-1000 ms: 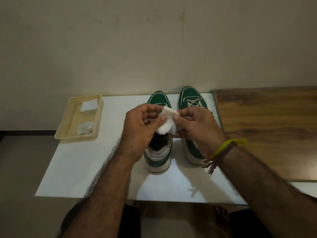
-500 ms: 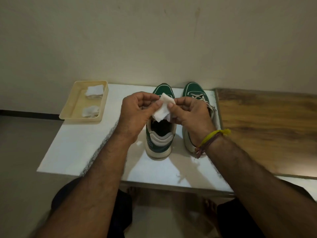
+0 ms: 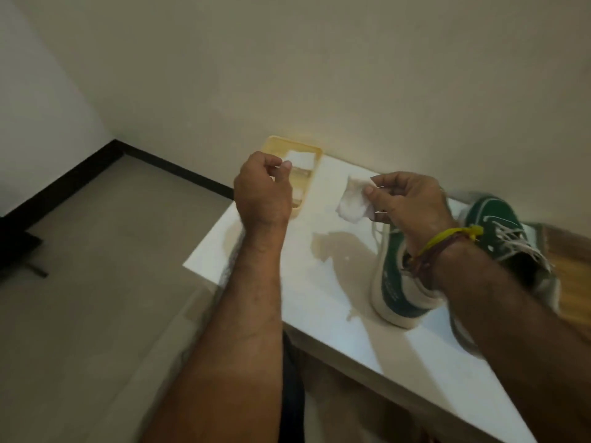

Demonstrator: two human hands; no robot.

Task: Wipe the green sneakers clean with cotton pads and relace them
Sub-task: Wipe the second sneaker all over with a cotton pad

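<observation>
Evidently wiping is barely starting: beside the unlaced near sneaker (image 3: 396, 282), the right hand (image 3: 412, 203) is pinching a cotton pad (image 3: 351, 203), the left hand (image 3: 262, 190) curling emptily over the tray (image 3: 316, 155), relacing still pending.

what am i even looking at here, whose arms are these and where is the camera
There is no machine here. A person wears a camera on the head, so it looks down on their own two arms. The right hand pinches a white cotton pad. The left hand is curled above a yellow tray that holds more white pads; whether it holds anything is unclear. Two green sneakers stand on the white table: the near sneaker shows no laces, the far sneaker is laced. The picture is blurred by head motion.
</observation>
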